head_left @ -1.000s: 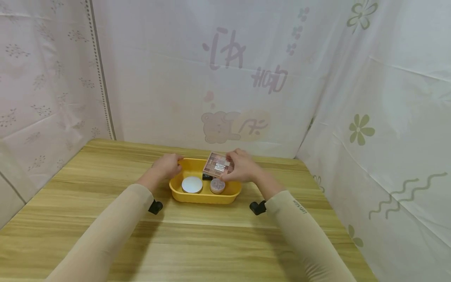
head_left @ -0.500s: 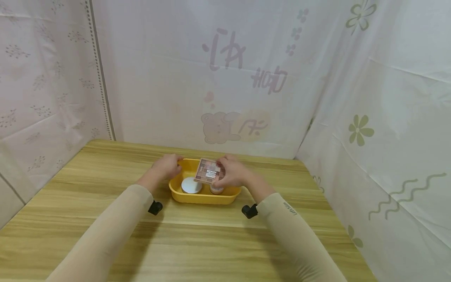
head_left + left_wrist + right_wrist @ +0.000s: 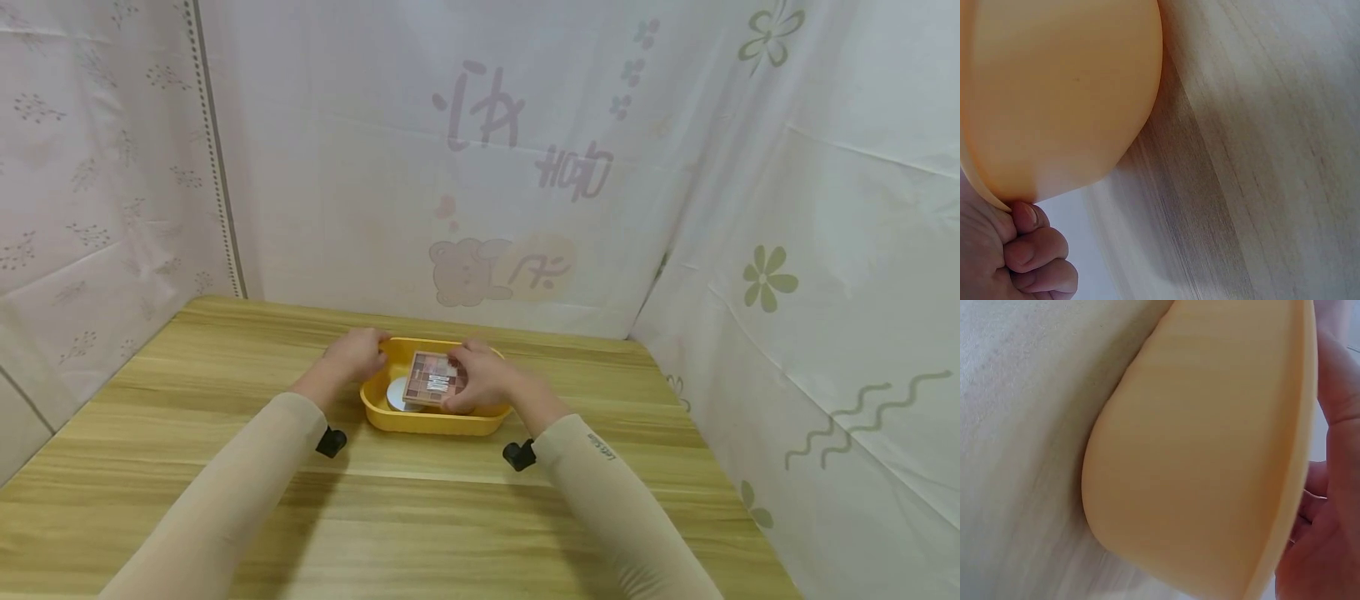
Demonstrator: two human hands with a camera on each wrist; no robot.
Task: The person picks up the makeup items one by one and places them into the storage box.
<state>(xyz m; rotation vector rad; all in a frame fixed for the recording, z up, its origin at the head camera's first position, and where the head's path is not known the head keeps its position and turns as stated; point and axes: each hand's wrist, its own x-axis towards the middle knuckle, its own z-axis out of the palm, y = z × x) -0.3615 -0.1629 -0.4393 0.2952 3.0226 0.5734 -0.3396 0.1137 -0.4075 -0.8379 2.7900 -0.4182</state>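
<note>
A yellow oval tub [image 3: 431, 424] stands on the wooden table. My left hand [image 3: 358, 353] pinches its rim at the left end; in the left wrist view the thumb and curled fingers of that hand [image 3: 1035, 250] close on the edge. With my right hand [image 3: 486, 379] I hold a square eyeshadow palette [image 3: 429, 380] by its right side, over the inside of the tub. Under the palette, a round white-lidded case [image 3: 398, 396] shows partly. The right wrist view has the tub's outer wall [image 3: 1197, 450] in front, hiding the palette; part of the right hand [image 3: 1342, 456] appears beyond the rim.
The table [image 3: 420, 525] has a wood grain and extends around the tub on all sides. A patterned pale curtain [image 3: 337, 183] hangs behind its back edge, and another curtain [image 3: 855, 317] runs along the right side. Black wrist mounts sit below both wrists.
My right hand has moved left and down with the palette, bringing it lower into the tub and over the round cases. A small round patterned case is now covered. The left hand stays put.
</note>
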